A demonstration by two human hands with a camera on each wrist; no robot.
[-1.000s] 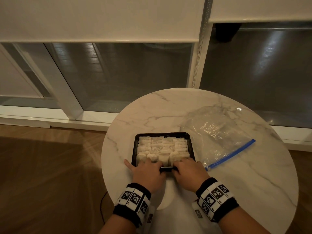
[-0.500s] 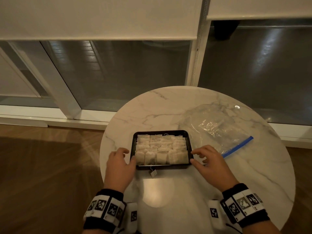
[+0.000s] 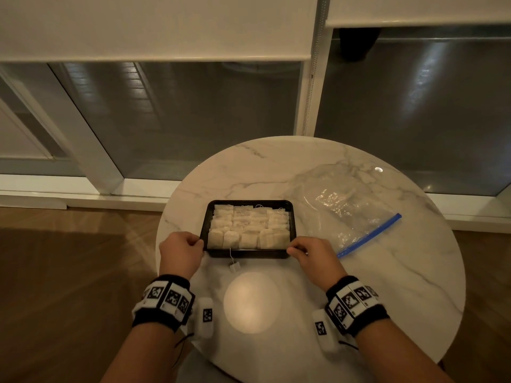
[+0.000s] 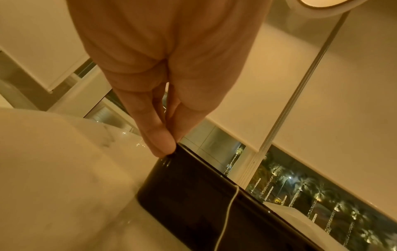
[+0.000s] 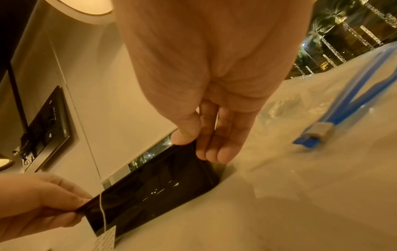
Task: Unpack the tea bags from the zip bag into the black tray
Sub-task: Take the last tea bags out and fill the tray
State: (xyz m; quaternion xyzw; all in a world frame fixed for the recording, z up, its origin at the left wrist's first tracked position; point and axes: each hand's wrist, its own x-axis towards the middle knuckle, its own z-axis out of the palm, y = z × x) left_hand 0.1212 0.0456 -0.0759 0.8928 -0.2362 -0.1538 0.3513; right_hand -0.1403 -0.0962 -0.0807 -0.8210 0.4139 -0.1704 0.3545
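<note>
The black tray (image 3: 249,254) sits on the round marble table (image 3: 387,272), filled with rows of white tea bags (image 3: 249,228). One tag on its string (image 3: 235,267) hangs over the near rim. My left hand (image 3: 181,252) pinches the tray's near left corner (image 4: 171,152) between thumb and fingers. My right hand (image 3: 309,254) pinches the near right corner (image 5: 193,146), thumb on the rim and fingers down the outer wall. The clear zip bag (image 3: 340,211) with its blue zipper strip (image 3: 369,235) lies flat to the right; nothing shows inside it.
A bright lamp reflection (image 3: 251,302) lies on the table in front of the tray. Behind the table are window panes and roller blinds (image 3: 154,26). Wooden floor (image 3: 69,272) lies to the left. A wall panel (image 5: 49,129) shows in the right wrist view.
Both hands left the front row of tea bags, spread apart to the tray's sides, and now pinch its two near corners. The tag now hangs over the front rim.
</note>
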